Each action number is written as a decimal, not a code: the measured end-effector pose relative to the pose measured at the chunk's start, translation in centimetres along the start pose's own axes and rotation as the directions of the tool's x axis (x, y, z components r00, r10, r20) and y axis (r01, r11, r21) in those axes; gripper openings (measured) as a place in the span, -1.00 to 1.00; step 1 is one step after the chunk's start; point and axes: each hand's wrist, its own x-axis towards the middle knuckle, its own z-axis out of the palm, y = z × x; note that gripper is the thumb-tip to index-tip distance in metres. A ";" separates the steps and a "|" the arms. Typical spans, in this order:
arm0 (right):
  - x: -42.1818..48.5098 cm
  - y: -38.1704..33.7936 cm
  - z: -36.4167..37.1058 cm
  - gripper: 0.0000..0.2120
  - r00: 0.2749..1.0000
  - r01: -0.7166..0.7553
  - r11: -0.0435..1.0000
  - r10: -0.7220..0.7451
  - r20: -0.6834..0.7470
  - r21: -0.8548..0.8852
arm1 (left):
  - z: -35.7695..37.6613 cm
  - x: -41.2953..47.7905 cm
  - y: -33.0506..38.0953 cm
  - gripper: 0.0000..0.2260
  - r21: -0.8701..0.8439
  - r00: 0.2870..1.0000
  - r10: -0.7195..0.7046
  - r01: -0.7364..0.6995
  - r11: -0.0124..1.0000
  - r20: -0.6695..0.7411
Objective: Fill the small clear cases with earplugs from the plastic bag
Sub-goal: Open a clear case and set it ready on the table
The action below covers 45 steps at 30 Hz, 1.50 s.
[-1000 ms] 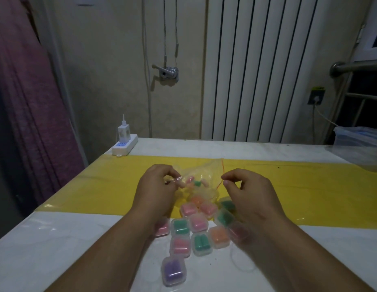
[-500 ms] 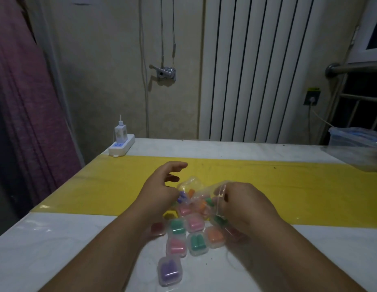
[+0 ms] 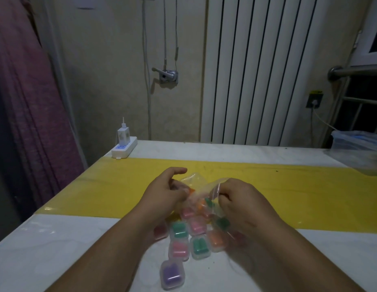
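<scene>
A white marble-patterned table (image 3: 57,249) filled the lower half of the frame, with a glossy yellow plastic sheet (image 3: 288,186) stretched across its middle. At centre, the left hand (image 3: 164,192) pinched the left side of a crumpled clear plastic bag (image 3: 196,186), index finger stretched forward, while the right hand (image 3: 242,203) gripped the bag's red-lined edge with curled fingers. Orange and green earplugs (image 3: 204,204) showed inside the bag. Just below it, small clear square cases (image 3: 199,246) holding pink, green, orange and purple plugs lay clustered on the table between the forearms.
</scene>
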 end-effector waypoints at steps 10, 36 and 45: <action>-0.3 -0.5 0.1 -0.83 0.998 0.052 0.983 -0.042 -0.056 0.178 | 0.1 0.0 0.6 -0.52 -0.384 0.996 -0.011 0.046 0.922 0.092; 0.2 -0.1 1.8 -0.81 0.984 0.056 0.917 0.017 -0.178 0.395 | 0.4 -0.2 0.9 -0.72 -0.212 0.996 0.059 -0.071 0.975 -0.061; 0.7 1.0 1.7 -0.78 0.953 0.076 0.866 0.082 -0.291 0.494 | -0.8 0.4 0.6 -0.74 -0.153 0.937 0.020 -0.078 0.985 -0.349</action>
